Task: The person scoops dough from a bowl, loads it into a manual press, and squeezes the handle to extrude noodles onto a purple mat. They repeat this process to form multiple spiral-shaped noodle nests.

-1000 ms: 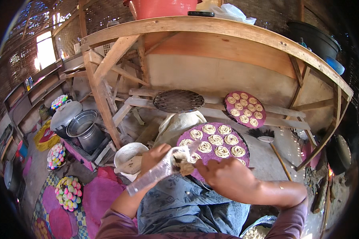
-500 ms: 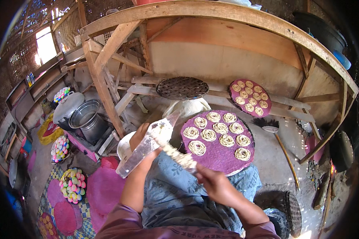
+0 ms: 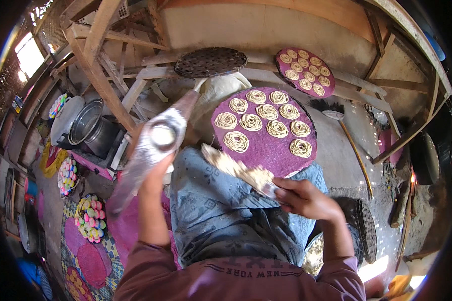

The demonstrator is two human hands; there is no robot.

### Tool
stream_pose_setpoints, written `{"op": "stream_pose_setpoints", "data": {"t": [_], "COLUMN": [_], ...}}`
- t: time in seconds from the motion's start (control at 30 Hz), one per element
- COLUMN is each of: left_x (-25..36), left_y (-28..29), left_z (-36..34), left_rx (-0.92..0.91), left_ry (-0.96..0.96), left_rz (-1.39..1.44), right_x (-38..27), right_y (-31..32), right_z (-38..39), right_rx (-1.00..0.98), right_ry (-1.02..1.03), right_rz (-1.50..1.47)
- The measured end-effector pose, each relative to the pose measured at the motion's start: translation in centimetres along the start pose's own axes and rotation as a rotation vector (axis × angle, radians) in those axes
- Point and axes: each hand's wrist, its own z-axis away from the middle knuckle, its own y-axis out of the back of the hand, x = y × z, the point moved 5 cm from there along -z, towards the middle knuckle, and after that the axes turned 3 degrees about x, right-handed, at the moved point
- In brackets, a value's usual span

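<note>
My left hand (image 3: 158,168) is closed round a long flat dough press (image 3: 153,148). This tool is tilted, with a round hole in its middle and pale dough inside. Slightly smeared by motion, my right hand (image 3: 309,198) grips the handle of a flat spatula (image 3: 236,169) thickly coated with sticky pale dough. That spatula is held over my lap, just short of a round tray (image 3: 266,158) covered in purple cloth. Several coiled dough rosettes (image 3: 277,129) sit on the tray, with bare cloth toward me. The far side of the left hand's fingers is hidden by the press.
A second tray of rosettes (image 3: 305,72) leans on the wooden bench beyond, near an empty woven tray (image 3: 211,62). Pots (image 3: 88,130) stand at left, with bundles of coloured balls (image 3: 90,218) below. A broom (image 3: 354,150) lies at right. A bowl of dough (image 3: 314,256) is beside my right hip.
My view has tipped downward. My left hand has moved the press left, away from the spatula, and turned its holed face up. The spatula has moved right and nearer to me.
</note>
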Motion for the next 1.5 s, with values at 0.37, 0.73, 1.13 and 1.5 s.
{"op": "stream_pose_setpoints", "data": {"t": [0.37, 0.73, 1.13, 1.5], "left_x": [-2.4, -3.6, -5.6, -9.4], "left_y": [5.9, 6.3, 4.8, 9.0], "left_z": [2.6, 3.1, 3.8, 2.4], "left_rx": [0.262, 0.25, 0.217, -0.015], "left_ry": [-0.138, -0.162, -0.177, 0.157], "left_rz": [0.121, -0.035, -0.118, 0.9], "right_x": [10.9, 12.5, 9.6, 10.0], "right_y": [-4.3, -5.0, -3.9, 10.6], "right_z": [-1.2, -3.5, 0.3, 26.6], "right_rx": [0.01, -0.003, -0.154, 0.579], "right_ry": [-0.307, -0.305, -0.339, -0.966], "right_rz": [0.887, 0.986, 0.99, 0.805]}}
